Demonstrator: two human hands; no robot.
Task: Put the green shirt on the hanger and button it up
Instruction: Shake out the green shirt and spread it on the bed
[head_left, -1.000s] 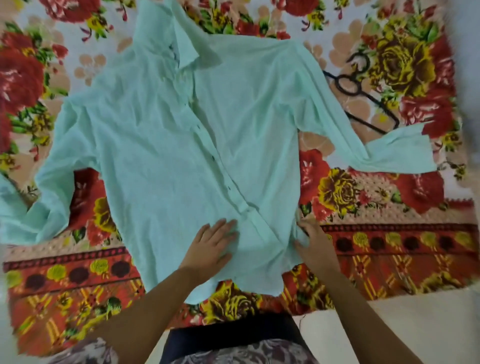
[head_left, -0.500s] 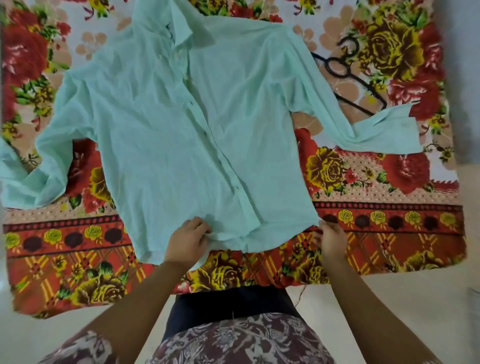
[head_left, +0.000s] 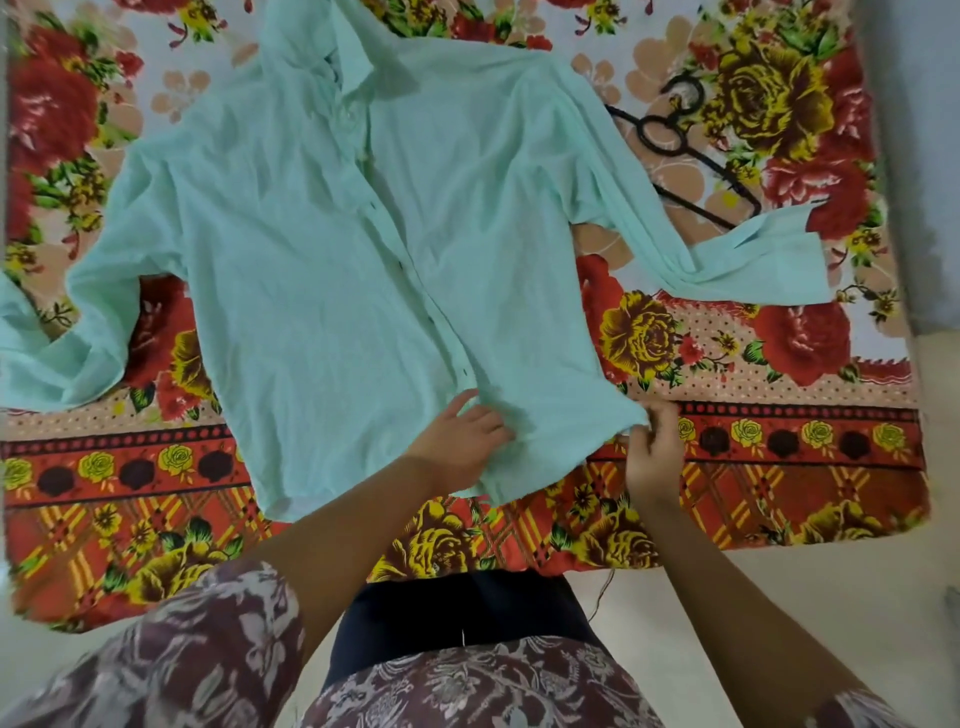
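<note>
The green shirt (head_left: 322, 270) lies spread, front up, across the middle of the flowered sheet (head_left: 779, 467). A second ago both hands lay flat on its lower part. Now the left hand (head_left: 457, 441) has its fingers bent on the cloth near the placket, and the right hand (head_left: 649, 457) pinches the hem corner, pulling it outward. The hanger (head_left: 691, 156) waits at the upper right, partly under a sleeve, so I judge the hanging is not yet begun.

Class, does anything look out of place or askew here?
The black hanger lies beside the green shirt, not inside it, partly hidden under its sleeve. The shirt lies slanted on the floral sheet.
</note>
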